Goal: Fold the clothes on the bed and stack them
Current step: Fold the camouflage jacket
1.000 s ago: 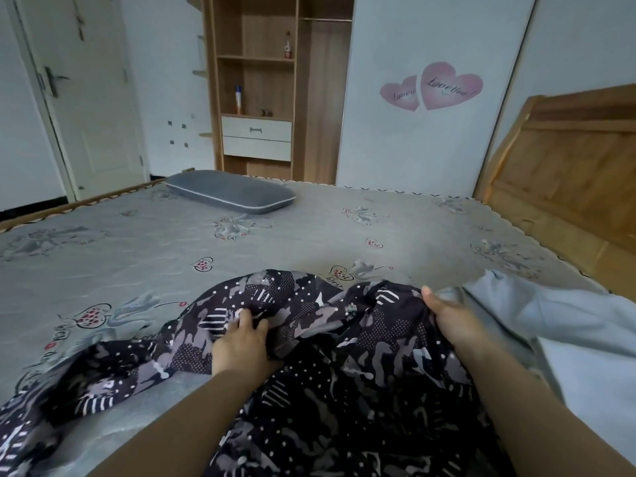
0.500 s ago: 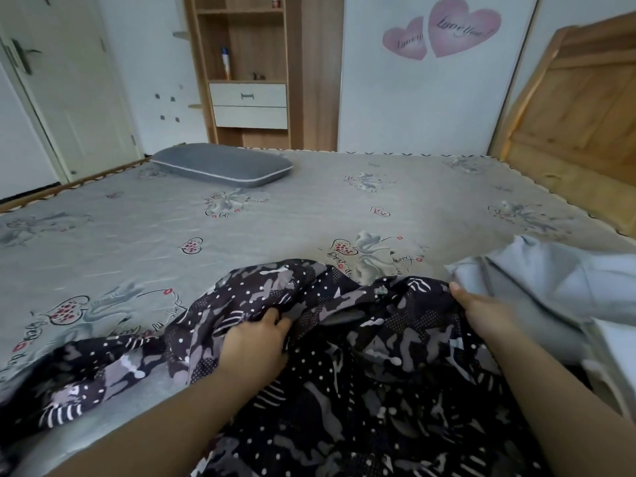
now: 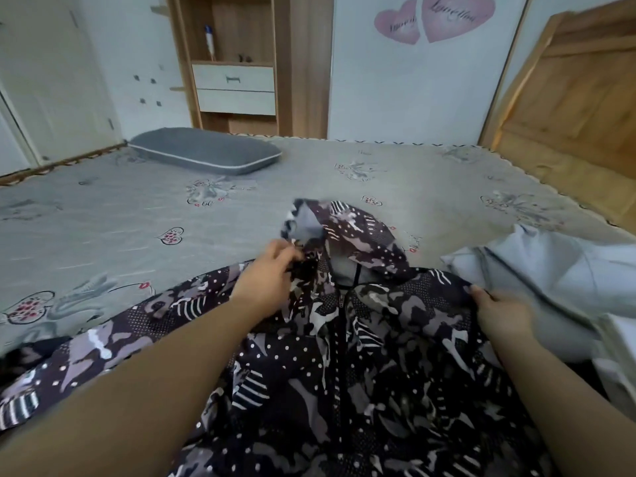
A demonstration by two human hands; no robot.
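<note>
On the bed (image 3: 103, 215), both hands gripped the patterned jacket (image 3: 361, 373).
Left hand (image 3: 272, 273) fingers pinched fabric below the hood (image 3: 344, 232); right hand (image 3: 502, 315) fingers clamped its shoulder.

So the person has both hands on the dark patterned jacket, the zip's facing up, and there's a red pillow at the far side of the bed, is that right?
Not quite: the pillow at the far side of the bed is grey, not red, as the head view shows. The rest holds: the left hand and right hand both grip the dark patterned jacket, zip facing up.

Thin matt patterned cloth jacket (image 3: 361, 339), wood headboard (image 3: 568, 108).
</note>
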